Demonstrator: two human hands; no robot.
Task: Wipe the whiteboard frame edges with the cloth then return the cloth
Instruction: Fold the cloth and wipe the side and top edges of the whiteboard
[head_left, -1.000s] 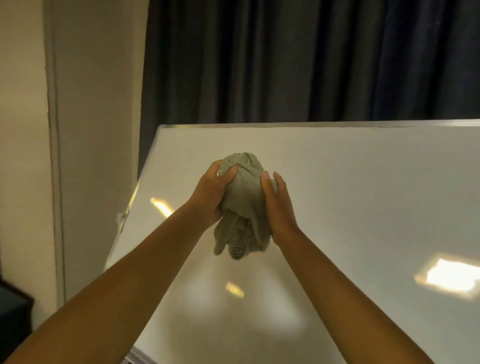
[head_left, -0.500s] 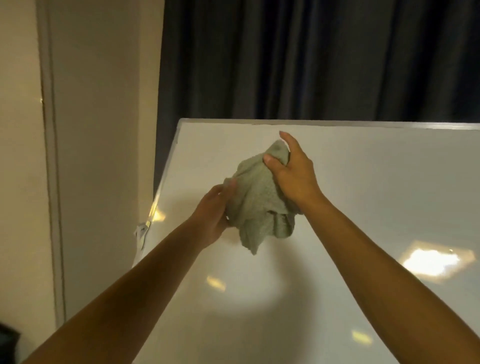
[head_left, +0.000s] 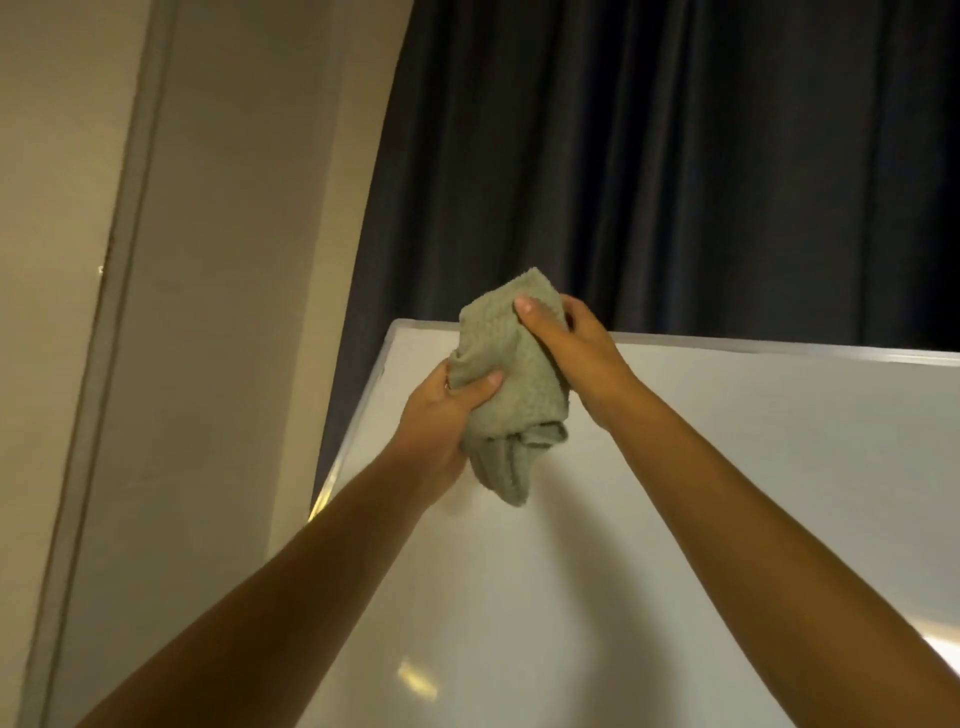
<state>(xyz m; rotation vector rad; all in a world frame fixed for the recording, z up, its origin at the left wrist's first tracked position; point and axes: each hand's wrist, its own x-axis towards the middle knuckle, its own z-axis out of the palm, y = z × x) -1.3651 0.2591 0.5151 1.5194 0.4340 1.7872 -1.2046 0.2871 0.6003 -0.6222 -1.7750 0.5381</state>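
Observation:
A bunched grey-green cloth (head_left: 506, 384) is held up in front of the whiteboard's top left corner. My left hand (head_left: 441, 415) grips its lower left side, thumb over the fabric. My right hand (head_left: 576, 353) grips its upper right part, with the thumb pressed on top. The cloth's top reaches just above the whiteboard's silver top frame edge (head_left: 753, 347). The left frame edge (head_left: 358, 415) runs down beside my left wrist. A loose tail of cloth hangs below my hands.
The white board surface (head_left: 675, 493) fills the lower right, with light reflections on it. A dark curtain (head_left: 649, 156) hangs behind the board. A beige wall with a vertical trim strip (head_left: 109, 312) stands to the left.
Both hands have raised the cloth from the board's middle up to the top left corner. My right hand moved from the cloth's side onto its top.

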